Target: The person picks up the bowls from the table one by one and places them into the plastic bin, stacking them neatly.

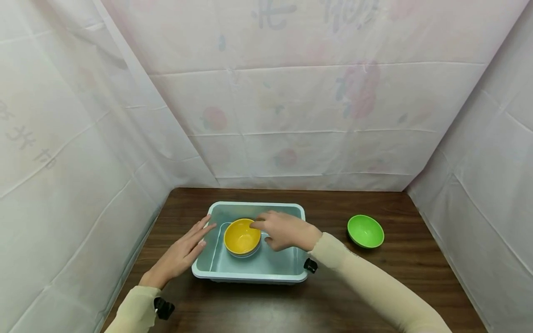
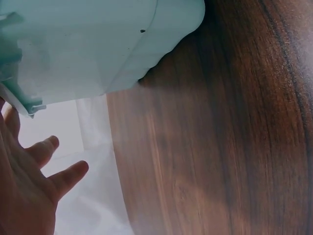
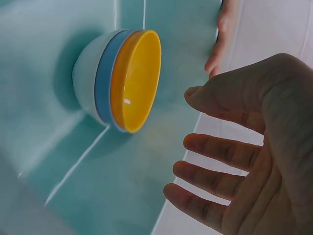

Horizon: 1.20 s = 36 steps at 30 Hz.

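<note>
Both hands are empty! The left hand (image 1: 181, 256), fingers spread, lies at the basin's (image 1: 258, 278) left rim; the right hand (image 1: 287, 231) hovers loosely beside the yellow bowl (image 1: 241, 237), nested over a blue bowl (image 3: 104, 81) and a pale bowl (image 3: 84, 81) inside. Looks like stacking to me! Green bowl (image 1: 365, 231) out right on the tabletop (image 1: 258, 310); fetching that calls for the right hand clearing the rim. Faint characters (image 1: 272, 14) on the sheets (image 1: 291, 106), unreadable from here.
</note>
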{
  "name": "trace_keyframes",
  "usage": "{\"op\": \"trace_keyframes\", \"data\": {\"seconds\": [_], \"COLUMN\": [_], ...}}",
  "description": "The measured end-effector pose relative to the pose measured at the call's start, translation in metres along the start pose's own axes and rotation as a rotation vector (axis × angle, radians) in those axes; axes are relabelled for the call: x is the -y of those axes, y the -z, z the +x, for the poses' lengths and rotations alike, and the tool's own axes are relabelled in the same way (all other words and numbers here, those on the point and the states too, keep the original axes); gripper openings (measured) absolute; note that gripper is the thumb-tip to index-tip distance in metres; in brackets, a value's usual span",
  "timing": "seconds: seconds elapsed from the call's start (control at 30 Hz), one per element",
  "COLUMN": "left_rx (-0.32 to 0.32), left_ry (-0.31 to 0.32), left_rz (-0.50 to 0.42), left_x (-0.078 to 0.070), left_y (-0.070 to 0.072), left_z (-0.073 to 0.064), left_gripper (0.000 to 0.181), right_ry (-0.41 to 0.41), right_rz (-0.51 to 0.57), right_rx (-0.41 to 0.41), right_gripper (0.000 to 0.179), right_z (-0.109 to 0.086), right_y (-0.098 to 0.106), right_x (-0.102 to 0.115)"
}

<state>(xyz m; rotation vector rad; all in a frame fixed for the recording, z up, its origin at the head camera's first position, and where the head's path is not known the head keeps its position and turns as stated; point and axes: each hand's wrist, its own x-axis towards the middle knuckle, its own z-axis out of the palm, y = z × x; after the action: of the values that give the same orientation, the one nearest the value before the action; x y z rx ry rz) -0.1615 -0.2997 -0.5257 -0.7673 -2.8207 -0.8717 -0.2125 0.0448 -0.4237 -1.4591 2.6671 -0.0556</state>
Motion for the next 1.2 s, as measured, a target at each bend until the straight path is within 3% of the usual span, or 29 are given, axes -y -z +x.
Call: {"op": "trace_keyframes", "data": {"seconds": [0.2,0.53,0.87,1.07,1.2], "left_rx": [0.012,0.041,-0.010,-0.021,-0.045], "left_ry": [-0.025,0.064,0.042,0.036,-0.006], "left_rz": [-0.007,-0.045,-0.085,-0.129,-0.121], "left_x": [0.000,-0.014,-0.014,-0.009,-0.003], "left_y": [0.001,0.005,-0.005,-0.007,-0.005], "left_z": [-0.001,0.002,-0.001,-0.001,-0.002], "left_gripper": [0.052,0.057,0.062,0.062,0.064], "right_ry": [-0.021,-0.046,-0.121,-0.163,-0.197], "right_rz": [0.019,0.026,0.070,0.074,0.075], "right_rx": [-0.041,-0.110,-0.122,-0.190,-0.218], "right_gripper": [0.049,0.055,0.059,0.059,0.061], "right_z": [-0.020,-0.044,-0.066,-0.085,-0.095], "right_y": [-0.003,-0.006,-0.004,-0.004,-0.006], "right_x": [-0.015,-0.032,-0.040,-0.050,-0.056]}}
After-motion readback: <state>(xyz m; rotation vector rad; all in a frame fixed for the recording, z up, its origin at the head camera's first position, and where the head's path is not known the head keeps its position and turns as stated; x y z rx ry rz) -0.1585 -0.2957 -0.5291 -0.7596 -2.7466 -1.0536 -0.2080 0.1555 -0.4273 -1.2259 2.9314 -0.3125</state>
